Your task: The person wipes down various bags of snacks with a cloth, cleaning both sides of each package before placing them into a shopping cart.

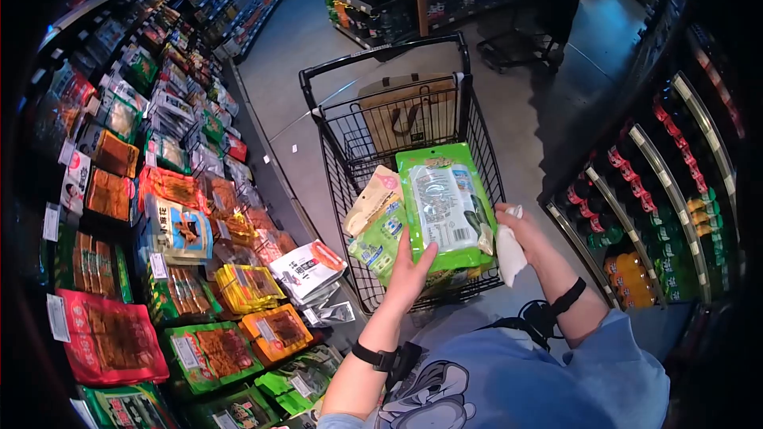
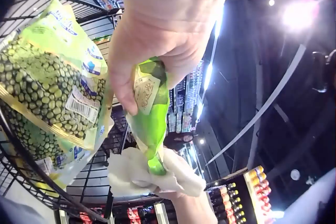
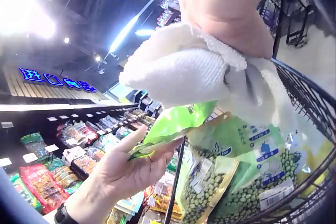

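Observation:
A flat green snack packet [image 1: 445, 206] with a pale label and a barcode is held up over the shopping cart. My left hand [image 1: 409, 274] grips its left side, with the thumb on the face toward me. My right hand [image 1: 523, 230] holds a crumpled white cloth [image 1: 510, 256] at the packet's right edge. In the left wrist view the cloth [image 2: 157, 174] folds around that edge of the packet [image 2: 149, 129]. Below and to the left, bags of green beans [image 2: 50, 82] lie in the cart, partly hidden by the packet in the head view.
The black wire cart [image 1: 385, 54] stands before me, with a brown bag [image 1: 409, 115] at its far end. Sloping shelves of packaged snacks [image 1: 115, 334] line the left; drink bottles [image 1: 632, 278] fill shelves on the right. Ahead, a person with another cart [image 1: 509, 52] stands in the aisle.

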A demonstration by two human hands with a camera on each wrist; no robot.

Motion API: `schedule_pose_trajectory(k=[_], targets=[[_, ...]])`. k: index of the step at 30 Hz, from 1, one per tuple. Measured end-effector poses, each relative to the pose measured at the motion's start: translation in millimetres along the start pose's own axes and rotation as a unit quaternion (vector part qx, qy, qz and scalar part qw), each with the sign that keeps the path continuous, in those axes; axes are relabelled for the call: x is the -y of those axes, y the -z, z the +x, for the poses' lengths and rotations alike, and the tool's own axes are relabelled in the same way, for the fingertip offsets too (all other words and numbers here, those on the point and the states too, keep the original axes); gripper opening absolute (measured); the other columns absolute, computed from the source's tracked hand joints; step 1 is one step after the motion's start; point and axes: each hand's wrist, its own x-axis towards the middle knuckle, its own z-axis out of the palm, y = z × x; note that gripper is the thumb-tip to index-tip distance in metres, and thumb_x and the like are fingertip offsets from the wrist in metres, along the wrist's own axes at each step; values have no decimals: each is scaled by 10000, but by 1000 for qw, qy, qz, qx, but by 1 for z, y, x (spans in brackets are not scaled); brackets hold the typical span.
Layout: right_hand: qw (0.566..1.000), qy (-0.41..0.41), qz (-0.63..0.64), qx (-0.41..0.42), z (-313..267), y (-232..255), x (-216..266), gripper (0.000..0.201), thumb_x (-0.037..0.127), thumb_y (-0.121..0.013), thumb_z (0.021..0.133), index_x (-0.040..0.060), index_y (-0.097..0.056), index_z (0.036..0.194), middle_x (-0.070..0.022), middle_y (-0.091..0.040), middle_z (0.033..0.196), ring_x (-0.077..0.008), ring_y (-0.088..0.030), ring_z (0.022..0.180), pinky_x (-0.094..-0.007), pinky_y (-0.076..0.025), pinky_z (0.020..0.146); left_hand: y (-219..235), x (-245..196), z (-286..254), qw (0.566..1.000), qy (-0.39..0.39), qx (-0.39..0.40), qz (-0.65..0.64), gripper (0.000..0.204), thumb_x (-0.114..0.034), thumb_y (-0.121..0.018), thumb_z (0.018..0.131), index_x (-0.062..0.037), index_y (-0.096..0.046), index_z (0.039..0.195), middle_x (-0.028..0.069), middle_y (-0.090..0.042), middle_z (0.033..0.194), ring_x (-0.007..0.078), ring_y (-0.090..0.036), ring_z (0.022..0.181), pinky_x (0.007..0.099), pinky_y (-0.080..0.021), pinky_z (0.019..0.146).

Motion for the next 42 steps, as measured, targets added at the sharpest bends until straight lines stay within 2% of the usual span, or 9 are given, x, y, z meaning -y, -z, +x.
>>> schedule_pose_trajectory(k=[2, 9, 14, 20, 28, 32, 36, 40, 42], targets=[[999, 22, 34, -35, 5, 6, 5, 350, 106, -575, 851, -28, -496, 1165, -127, -626, 933, -184, -616, 806, -322, -518, 682, -9, -15, 3, 978, 133, -17, -157, 775, -139, -563, 889, -91, -28, 1449, 162, -216, 1443, 244, -382, 1243, 360, -379, 996], [941, 290, -95, -146, -2, -6, 26, 319, 170, -541, 902, -7, -492, 1163, -133, -620, 1017, -169, -593, 892, -283, -469, 794, 13, 3, 3, 962, 29, -50, -266, 794, -98, -563, 873, -182, -29, 1456, 138, -135, 1482, 275, -409, 1239, 379, -376, 1005], [939, 338, -35, -49, -35, -63, 60, 264, 218, -484, 946, 4, -517, 1098, -100, -619, 1011, -156, -587, 943, -279, -467, 822, 42, 6, -24, 971, -2, -59, -230, 693, -124, -597, 855, -124, -208, 1428, 132, -175, 1473, 261, -396, 1248, 355, -390, 984], [963, -82, 66, 248, -60, -152, 16, 430, 349, -321, 983, 13, -459, 1213, -146, -594, 1111, -236, -588, 1017, -366, -469, 898, 62, -33, -99, 983, -132, 18, -124, 863, 19, -608, 682, -72, -191, 1432, 110, -297, 1426, 221, -289, 1316, 334, -270, 1047], [798, -392, 57, 453, -90, -230, -55, 402, 274, -372, 975, -3, -427, 1261, -149, -545, 1216, -239, -566, 1084, -379, -462, 916, 115, 51, -204, 924, -9, -380, 49, 310, -122, -582, 871, 24, -553, 1143, 77, -610, 1072, 147, -571, 969, 260, -443, 837], [738, -425, -57, 522, -111, -257, -84, 468, 80, -511, 889, 12, -340, 1319, -142, -530, 1229, -242, -567, 1085, -392, -470, 921, 115, 45, -257, 864, 38, -479, -147, 335, -231, -582, 892, 13, -574, 1121, 79, -632, 1020, 150, -599, 914, 258, -463, 793], [702, -415, -112, 567, -137, -277, -111, 711, -81, -535, 796, 67, -190, 1400, -140, -444, 1314, -247, -493, 1177, -378, -415, 987, 107, 66, -290, 767, 24, -536, -353, 325, -255, -585, 893, -16, -588, 1113, 77, -640, 1017, 154, -614, 893, 284, -481, 787], [662, -148, -266, 685, -165, -287, -127, 846, -146, -411, 713, 137, -112, 1451, -159, -377, 1366, -223, -383, 1264, -334, -309, 1035, 97, 85, -320, 809, 32, -530, -252, 370, -139, -557, 889, -4, -482, 1225, 100, -584, 1139, 206, -582, 1019, 341, -474, 866], [574, 69, -352, 736, -174, -291, -134, 797, -144, -374, 736, 128, -137, 1446, -150, -389, 1346, -203, -407, 1238, -293, -338, 986, 93, 81, -332, 785, -99, -476, -384, 419, -76, -532, 883, -4, -410, 1278, 118, -533, 1215, 210, -554, 1068, 345, -474, 875]])
